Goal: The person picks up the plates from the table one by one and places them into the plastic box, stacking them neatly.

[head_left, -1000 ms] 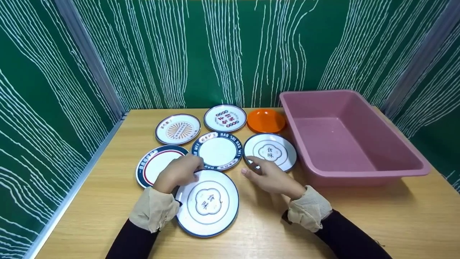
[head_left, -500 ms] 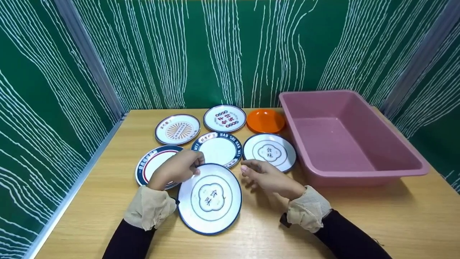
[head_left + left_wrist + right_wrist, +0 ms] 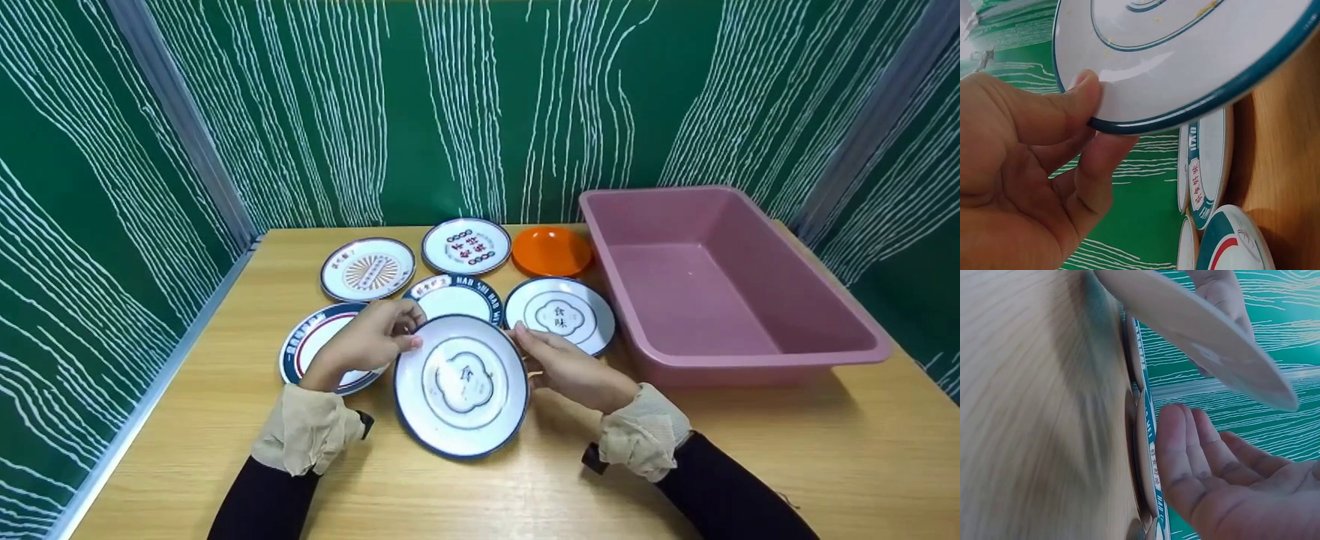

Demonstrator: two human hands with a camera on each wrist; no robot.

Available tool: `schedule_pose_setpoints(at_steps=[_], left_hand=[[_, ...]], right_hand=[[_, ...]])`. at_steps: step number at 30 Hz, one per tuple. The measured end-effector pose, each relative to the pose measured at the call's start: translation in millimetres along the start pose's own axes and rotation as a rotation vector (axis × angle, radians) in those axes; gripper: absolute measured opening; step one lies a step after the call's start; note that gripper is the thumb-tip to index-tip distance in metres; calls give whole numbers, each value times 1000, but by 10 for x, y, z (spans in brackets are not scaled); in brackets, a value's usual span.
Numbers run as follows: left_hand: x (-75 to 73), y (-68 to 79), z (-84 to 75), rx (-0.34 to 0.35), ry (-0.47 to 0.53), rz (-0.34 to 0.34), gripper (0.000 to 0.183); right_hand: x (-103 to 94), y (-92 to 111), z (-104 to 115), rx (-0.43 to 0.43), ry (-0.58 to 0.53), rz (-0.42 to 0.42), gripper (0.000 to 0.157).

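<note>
My left hand (image 3: 370,341) pinches the upper left rim of a white plate (image 3: 461,390) with a blue edge and a flower-shaped outline round dark characters. In the left wrist view the thumb (image 3: 1086,95) lies on the plate's face and a finger is under its rim. The plate is raised off the table and tilted. Beside its right edge is my right hand (image 3: 574,367); in the right wrist view its fingers (image 3: 1172,433) are extended, apart from the plate's underside (image 3: 1202,337). Behind the raised plate lies a blue-rimmed plate (image 3: 450,301), partly covered by it.
On the table (image 3: 187,450) lie a red-ringed plate (image 3: 319,345), a sunburst plate (image 3: 369,271), a plate with red characters (image 3: 466,246), an orange plate (image 3: 551,253) and another flower-outline plate (image 3: 561,315). A pink tub (image 3: 742,360) stands at the right, close to the plates.
My left hand has lifted the plate off the table, tilting it and bringing it up and to the right. My right hand keeps nearly the same place, now at the plate's right edge.
</note>
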State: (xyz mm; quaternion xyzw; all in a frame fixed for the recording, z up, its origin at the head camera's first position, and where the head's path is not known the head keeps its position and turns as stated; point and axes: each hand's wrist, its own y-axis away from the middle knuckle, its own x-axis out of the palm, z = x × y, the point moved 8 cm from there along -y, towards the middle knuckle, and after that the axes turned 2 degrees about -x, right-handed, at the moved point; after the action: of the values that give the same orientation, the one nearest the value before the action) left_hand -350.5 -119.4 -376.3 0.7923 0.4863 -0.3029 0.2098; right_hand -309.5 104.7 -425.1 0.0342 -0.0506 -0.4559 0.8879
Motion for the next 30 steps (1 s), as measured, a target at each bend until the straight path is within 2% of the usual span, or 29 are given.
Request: schedule_pose_setpoints(at_steps=[8, 13, 16, 21, 30], left_hand=[[-48, -24, 100, -86, 227, -77, 17], [-46, -47, 134, -138, 323, -112, 18], [-47, -46, 146, -159, 382, -132, 18], [-61, -42, 178, -190, 525, -178, 18], [-63, -40, 146, -216, 616, -210, 21]], right_hand=[[52, 42, 62, -69, -135, 74, 62], [58, 67, 93, -83, -147, 63, 58], [40, 75, 128, -99, -194, 31, 55], [-45, 84, 239, -159, -238, -90, 50], [-237, 176, 420, -190, -69, -374, 34]])
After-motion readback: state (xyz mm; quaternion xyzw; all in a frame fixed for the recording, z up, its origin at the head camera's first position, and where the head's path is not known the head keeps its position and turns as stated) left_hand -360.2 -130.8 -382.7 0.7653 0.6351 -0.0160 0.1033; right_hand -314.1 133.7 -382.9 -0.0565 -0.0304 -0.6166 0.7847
